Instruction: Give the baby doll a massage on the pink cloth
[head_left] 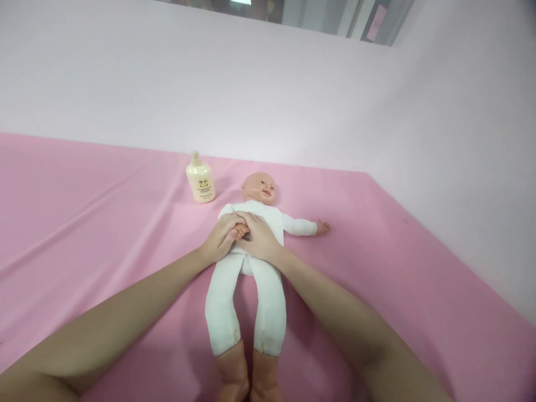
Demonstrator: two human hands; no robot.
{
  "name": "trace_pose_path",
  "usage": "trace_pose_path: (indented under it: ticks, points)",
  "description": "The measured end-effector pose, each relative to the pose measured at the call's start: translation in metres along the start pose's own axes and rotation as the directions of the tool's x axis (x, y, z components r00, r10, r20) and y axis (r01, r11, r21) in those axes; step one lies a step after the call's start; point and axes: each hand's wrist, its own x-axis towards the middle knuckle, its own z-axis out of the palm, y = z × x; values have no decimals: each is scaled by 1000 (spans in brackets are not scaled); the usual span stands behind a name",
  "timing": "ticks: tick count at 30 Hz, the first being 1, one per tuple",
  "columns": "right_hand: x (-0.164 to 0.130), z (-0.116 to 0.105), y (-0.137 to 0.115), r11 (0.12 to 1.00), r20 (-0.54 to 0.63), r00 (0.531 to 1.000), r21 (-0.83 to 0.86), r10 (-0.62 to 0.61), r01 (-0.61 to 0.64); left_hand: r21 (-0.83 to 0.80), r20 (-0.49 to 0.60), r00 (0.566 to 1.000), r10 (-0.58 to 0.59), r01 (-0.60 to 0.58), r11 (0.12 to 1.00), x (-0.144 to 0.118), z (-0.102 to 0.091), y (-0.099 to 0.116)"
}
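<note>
Baby doll (248, 267) lies on its back on the pink sheet (385, 268), its long axis running straight out from the person, head toward the far edge and feet toward the near one. Going from the left, I see a pump bottle (201, 181) standing upright near the far edge, just left of the doll's head; its label has a small yellow-and-black emblem over lines of dark print too fine for me to read. Next comes the left hand (220, 234), fingers bent over and thumb alongside, closed around the doll's folded-in hand (241, 231), which peeks out at the chest between the two bare hands and sits closest to that left thumb. Right of it, the right hand (262, 237) rests across the doll's front, its fingertips meeting the left ones; whether it also grips anything underneath, I cannot tell. Farther right, the doll's outstretched arm (299, 225) points toward the sheet's right edge, lying well apart from both hands, below the far right corner.
</note>
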Motion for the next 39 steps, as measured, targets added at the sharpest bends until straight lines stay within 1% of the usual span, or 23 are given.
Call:
trace_pose_path:
  ticks: [8, 12, 17, 28, 39]
  points:
    - [0, 0, 0, 1000, -1, 1000, -1, 0, 0, -14, 5, 1000, 16, -16, 1000, 0, 0, -1]
    - [0, 0, -1, 1000, 0, 1000, -1, 2, -2, -7, 5, 1000, -3, 3, 1000, -1, 0, -2]
    - [0, 0, 0, 1000, 1, 1000, 4, 2, -2, -12, 5, 1000, 13, -13, 1000, -1, 0, -2]
    - [1, 0, -1, 1000, 0, 1000, 5, 8, -8, 15, 1, 1000, -6, 6, 1000, 0, 0, 0]
    - [1, -1, -2, 1000, 14, 1000, -1, 22, -22, 3, 9, 1000, -19, 19, 1000, 0, -1, -1]
